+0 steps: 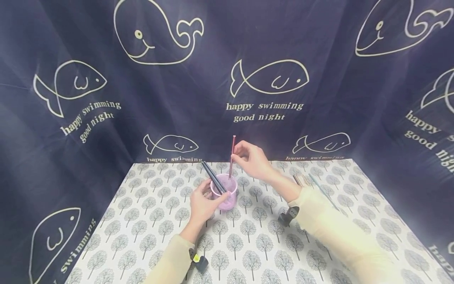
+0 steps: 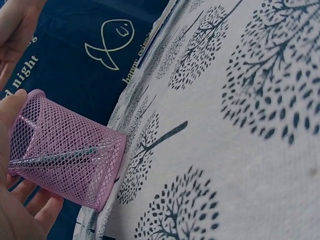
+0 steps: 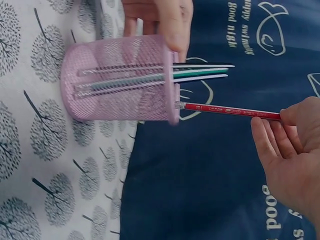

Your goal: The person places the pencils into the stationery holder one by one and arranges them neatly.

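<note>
A pink mesh pen cup [image 1: 227,204] stands on the patterned tablecloth, with my left hand [image 1: 203,200] gripping its side, thumb near the rim. Several dark and green pencils [image 3: 200,73] lean inside the cup. My right hand [image 1: 252,158] pinches a red pencil [image 3: 230,110] near one end, above the cup. The pencil's silver-tipped end [image 3: 180,105] is right at the rim in the right wrist view. In the left wrist view, the left fingers [image 2: 47,210] wrap around beneath the mesh wall [image 2: 70,150].
Several more pencils [image 1: 300,180] lie on the cloth [image 1: 248,228] beyond the right forearm, beside a long teal pencil [image 1: 320,189]. A dark blue curtain [image 1: 198,98] with fish and whale drawings hangs behind the table and along both sides.
</note>
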Motion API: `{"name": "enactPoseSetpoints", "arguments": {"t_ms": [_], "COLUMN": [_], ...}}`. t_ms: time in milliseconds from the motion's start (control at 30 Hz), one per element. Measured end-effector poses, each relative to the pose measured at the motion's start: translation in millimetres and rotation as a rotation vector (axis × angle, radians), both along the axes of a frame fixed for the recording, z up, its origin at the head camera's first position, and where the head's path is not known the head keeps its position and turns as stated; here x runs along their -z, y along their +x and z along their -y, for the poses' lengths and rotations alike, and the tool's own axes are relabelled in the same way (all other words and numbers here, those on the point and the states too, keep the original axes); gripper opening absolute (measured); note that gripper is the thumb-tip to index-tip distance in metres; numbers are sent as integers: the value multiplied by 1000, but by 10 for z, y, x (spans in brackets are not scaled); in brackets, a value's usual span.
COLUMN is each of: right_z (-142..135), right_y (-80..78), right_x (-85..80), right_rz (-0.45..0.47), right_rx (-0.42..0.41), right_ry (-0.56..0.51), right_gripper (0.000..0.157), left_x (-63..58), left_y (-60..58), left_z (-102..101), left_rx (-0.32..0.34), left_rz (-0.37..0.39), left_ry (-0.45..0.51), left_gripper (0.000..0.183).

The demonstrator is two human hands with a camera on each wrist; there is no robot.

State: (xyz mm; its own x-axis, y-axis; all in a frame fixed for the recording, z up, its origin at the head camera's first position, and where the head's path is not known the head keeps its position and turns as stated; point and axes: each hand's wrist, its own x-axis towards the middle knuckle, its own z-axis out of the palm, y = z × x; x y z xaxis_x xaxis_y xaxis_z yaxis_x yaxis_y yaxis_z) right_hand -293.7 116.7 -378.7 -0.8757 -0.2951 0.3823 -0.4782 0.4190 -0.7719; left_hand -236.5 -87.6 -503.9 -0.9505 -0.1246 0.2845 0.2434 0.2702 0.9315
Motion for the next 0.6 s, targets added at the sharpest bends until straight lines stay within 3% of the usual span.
{"name": "enactPoseSetpoints", "arguments": {"t_ms": [600], "right_z": [274], "right_y": [-130], "right_x": [336], "right_rz": [-35], "right_rx": [-73], "right_ry": [241], "right_gripper": [6], "left_x": [-35], "left_y": [21], "left_z": [-10], "left_rx": [4], "left_rz": [-53], "left_ry": [-13], "left_gripper": [71]}}
